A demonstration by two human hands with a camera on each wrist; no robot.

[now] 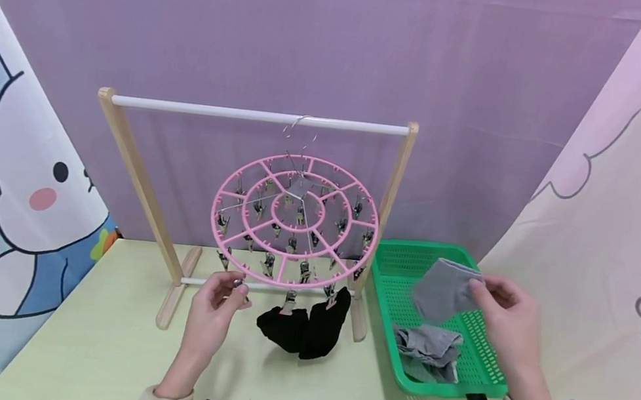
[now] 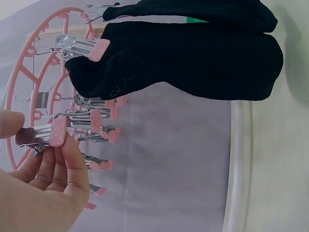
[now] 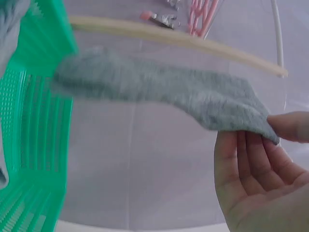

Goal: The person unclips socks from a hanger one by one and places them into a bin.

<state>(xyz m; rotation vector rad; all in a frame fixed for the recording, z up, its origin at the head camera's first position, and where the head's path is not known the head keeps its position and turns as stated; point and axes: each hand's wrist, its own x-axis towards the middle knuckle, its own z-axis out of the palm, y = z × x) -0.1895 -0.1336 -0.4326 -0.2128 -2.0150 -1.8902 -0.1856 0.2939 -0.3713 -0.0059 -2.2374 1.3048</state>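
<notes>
My left hand (image 1: 214,307) pinches a metal clip (image 2: 41,135) with pink tips at the near left edge of the round pink hanger (image 1: 221,241). My right hand (image 1: 510,334) holds a grey sock (image 1: 443,290) by its edge, thumb against fingers, above the green basket. In the right wrist view the sock (image 3: 159,87) stretches out sideways from the fingertips, its far end blurred. Two black socks (image 1: 305,330) hang from clips on the near right side of the hanger. They show large in the left wrist view, close to the left hand.
The hanger hooks onto the white bar (image 1: 200,109) of a wooden rack (image 1: 141,179). More grey socks (image 1: 428,351) lie in the green basket (image 1: 404,249) to the right. Many clips dangle from the hanger. A purple curtain (image 1: 337,50) stands behind the pale table (image 1: 125,349).
</notes>
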